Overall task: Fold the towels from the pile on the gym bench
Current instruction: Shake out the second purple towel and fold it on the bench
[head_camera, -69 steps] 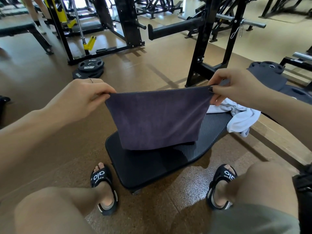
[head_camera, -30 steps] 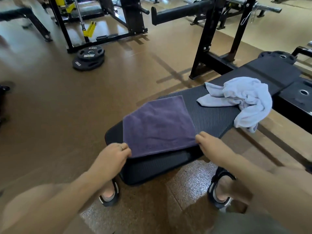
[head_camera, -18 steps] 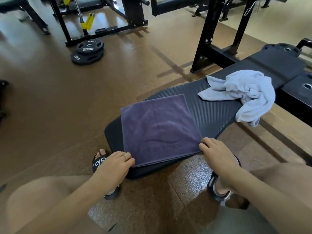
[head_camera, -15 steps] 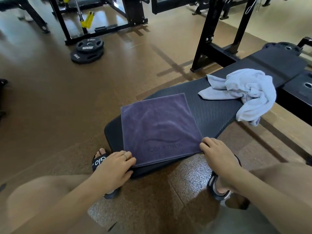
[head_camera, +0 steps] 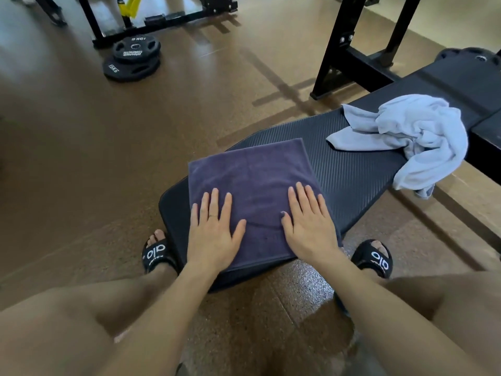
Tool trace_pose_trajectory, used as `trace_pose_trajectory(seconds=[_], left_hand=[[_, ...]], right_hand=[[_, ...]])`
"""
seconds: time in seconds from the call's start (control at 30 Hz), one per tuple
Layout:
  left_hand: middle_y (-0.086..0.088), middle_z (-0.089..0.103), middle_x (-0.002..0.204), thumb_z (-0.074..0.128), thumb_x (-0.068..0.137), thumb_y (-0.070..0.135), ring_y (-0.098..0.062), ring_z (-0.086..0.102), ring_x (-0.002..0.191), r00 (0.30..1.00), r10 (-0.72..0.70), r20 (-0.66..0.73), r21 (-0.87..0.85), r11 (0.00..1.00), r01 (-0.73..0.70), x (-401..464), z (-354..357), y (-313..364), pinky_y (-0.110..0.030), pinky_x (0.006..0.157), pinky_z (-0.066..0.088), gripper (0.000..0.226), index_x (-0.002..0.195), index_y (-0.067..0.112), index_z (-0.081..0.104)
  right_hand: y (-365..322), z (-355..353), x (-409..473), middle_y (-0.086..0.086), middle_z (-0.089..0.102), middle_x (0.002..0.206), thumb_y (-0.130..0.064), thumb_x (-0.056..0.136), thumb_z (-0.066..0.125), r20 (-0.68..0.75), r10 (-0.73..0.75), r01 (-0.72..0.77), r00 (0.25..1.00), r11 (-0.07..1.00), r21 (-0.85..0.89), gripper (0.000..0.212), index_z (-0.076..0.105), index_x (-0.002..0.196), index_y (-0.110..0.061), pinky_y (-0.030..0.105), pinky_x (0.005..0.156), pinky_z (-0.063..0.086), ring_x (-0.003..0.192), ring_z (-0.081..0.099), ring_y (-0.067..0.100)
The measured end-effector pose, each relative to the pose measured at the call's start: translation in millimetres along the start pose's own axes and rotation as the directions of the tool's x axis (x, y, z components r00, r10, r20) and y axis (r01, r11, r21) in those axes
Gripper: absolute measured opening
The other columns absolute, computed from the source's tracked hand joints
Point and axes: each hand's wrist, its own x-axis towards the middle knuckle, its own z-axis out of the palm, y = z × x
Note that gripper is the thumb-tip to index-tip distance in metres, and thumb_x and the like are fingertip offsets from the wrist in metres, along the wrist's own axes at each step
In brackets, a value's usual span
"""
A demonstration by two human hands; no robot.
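At far left a stack of black weight plates (head_camera: 132, 58) lies on the brown floor (head_camera: 81, 147), with only the base of a black rack (head_camera: 162, 19) above it showing, its uprights cut off by the top edge. Nearer, a foot in a black slide sandal (head_camera: 156, 255) is partly hidden behind the end of the bench (head_camera: 349, 175). The left hand (head_camera: 214, 232) lies flat on the purple towel (head_camera: 249, 175), fingers straight and spread, a thin ring on one finger; its grip is open, pressing the cloth and holding nothing. The towel lies folded to a rough square on the near end of the bench pad, its near edge at the pad's rim and partly covered by both wrists; faint lettering between the hands is too dim to read. The right hand (head_camera: 310, 226) lies flat on the towel's right part in the same way, grip open. The other sandal (head_camera: 375, 257) shows beside the right forearm. Further right a pale blue towel (head_camera: 412, 134) lies crumpled on the bench, one end hanging over the near side. The bench's far end runs out of the frame.
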Motion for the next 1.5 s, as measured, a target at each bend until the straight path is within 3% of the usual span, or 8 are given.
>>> trace_pose_trajectory(seconds=[0.13,0.37,0.53,0.77,0.93,1.1,1.27,1.5], left_hand=[[-0.009,-0.012,0.17,-0.003,0.092,0.069,-0.027,-0.012,0.156,0.999,-0.001,0.052,-0.002,1.0,0.001,5.6,-3.9,-0.6,-0.05,0.126,-0.004,0.083,0.163,0.024,-0.004],[-0.012,-0.001,0.17,0.02,0.106,0.053,-0.029,-0.002,0.157,0.967,0.079,-0.244,-0.026,0.996,-0.088,87.8,-46.7,21.6,-0.047,0.127,-0.002,0.069,0.163,0.017,0.006],[-0.008,-0.002,0.171,0.011,0.102,0.058,-0.024,-0.004,0.157,0.992,-0.116,-0.056,-0.022,0.993,0.115,102.3,-7.1,-11.0,-0.047,0.127,-0.001,0.073,0.163,0.02,0.002],[-0.009,-0.009,0.17,0.02,0.103,0.059,-0.024,-0.01,0.157,0.994,-0.11,0.002,-0.146,0.983,0.109,98.6,-18.3,-21.1,-0.047,0.126,-0.006,0.073,0.163,0.022,-0.003],[-0.019,0.013,0.167,0.045,0.101,0.055,-0.038,0.015,0.153,0.917,-0.377,0.129,-0.411,0.822,0.395,88.3,-44.4,-53.0,-0.048,0.124,0.015,0.085,0.162,0.021,-0.002],[-0.012,0.049,0.151,0.069,0.093,0.029,-0.037,0.048,0.136,0.94,-0.278,0.198,-0.604,0.721,0.341,88.9,-58.3,-75.3,-0.047,0.112,0.04,0.084,0.16,0.029,0.018],[-0.003,0.06,0.134,0.071,0.085,0.01,-0.026,0.057,0.123,0.964,-0.238,0.121,-0.704,0.663,0.252,89.0,-68.4,-75.4,-0.045,0.103,0.05,0.058,0.135,0.034,0.052],[0.004,0.062,0.106,0.066,0.09,0.005,-0.022,0.06,0.107,0.943,-0.293,0.158,-0.839,0.464,0.285,97.5,-74.4,-71.4,-0.043,0.096,0.053,0.036,0.116,0.029,0.059]], right_hand=[[-5.9,-7.5,6.5,0.007,0.007,0.17,-0.053,0.101,0.009,0.0,-0.002,0.002,1.0,1.0,0.027,0.073,0.01,0.163,-0.015,0.041,0.128,0.0,0.157,0.004,0.023],[-41.7,-49.4,95.0,0.008,0.011,0.169,-0.046,0.104,0.018,-0.226,-0.132,0.159,0.965,0.982,0.104,0.068,0.014,0.162,-0.011,0.041,0.128,0.006,0.157,0.007,0.022],[18.9,-12.9,126.0,0.004,0.002,0.171,-0.05,0.104,0.015,-0.015,0.03,-0.03,0.999,0.999,0.036,0.07,0.007,0.163,-0.012,0.041,0.128,0.002,0.157,-0.001,0.018],[20.0,-18.7,122.2,0.007,0.001,0.171,-0.052,0.105,0.016,0.004,0.037,-0.037,0.999,0.999,0.008,0.071,0.005,0.163,-0.012,0.041,0.128,-0.001,0.157,-0.002,0.02],[-59.7,-36.5,37.8,0.014,0.047,0.153,-0.038,0.098,0.044,-0.31,-0.161,0.246,0.937,0.935,0.257,0.063,0.042,0.151,-0.003,0.042,0.122,0.028,0.142,0.041,0.027],[-139.8,-5.1,-53.8,0.009,0.052,0.136,-0.046,0.088,0.055,-0.093,-0.437,0.446,0.895,0.86,0.248,0.064,0.05,0.141,-0.012,0.042,0.107,0.042,0.126,0.049,0.029],[-145.2,15.3,-73.7,0.012,0.049,0.136,-0.038,0.092,0.06,-0.064,-0.503,0.507,0.862,0.856,0.102,0.049,0.052,0.137,-0.02,0.054,0.113,0.039,0.126,0.048,0.034],[-151.9,-11.6,-59.2,0.017,0.042,0.137,-0.025,0.094,0.06,0.089,-0.639,0.645,0.764,0.754,-0.129,0.054,0.042,0.144,-0.017,0.057,0.092,0.046,0.117,0.047,0.039]])
